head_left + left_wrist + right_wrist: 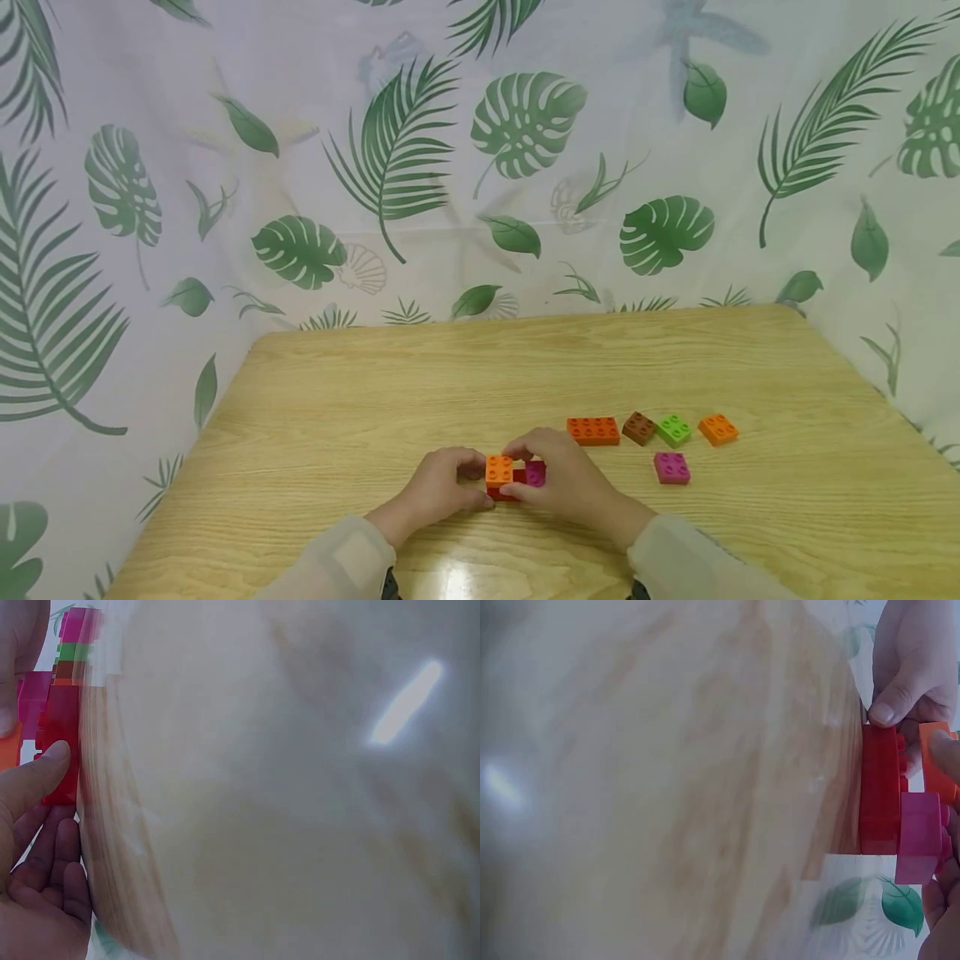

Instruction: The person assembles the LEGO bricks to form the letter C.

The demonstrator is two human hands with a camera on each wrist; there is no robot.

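Near the front middle of the table lies a long red brick [505,494], studs up. A magenta brick [919,836] is mounted on its right end. My left hand [441,485] grips the red brick's left end, its thumb against the near side in the left wrist view. My right hand [572,477] pinches an orange brick [498,468] between thumb and finger over the red brick's left part. In the right wrist view a narrow gap shows between the orange brick and the red brick's studs [903,765]. The right fingers partly cover the magenta brick in the head view.
Loose bricks lie to the right: an orange-red long brick [593,431], a brown brick [640,427], a green brick [674,430], a second orange brick [718,429] and a second magenta brick [672,468]. A leaf-patterned cloth [450,283] hangs behind the wooden table [360,392].
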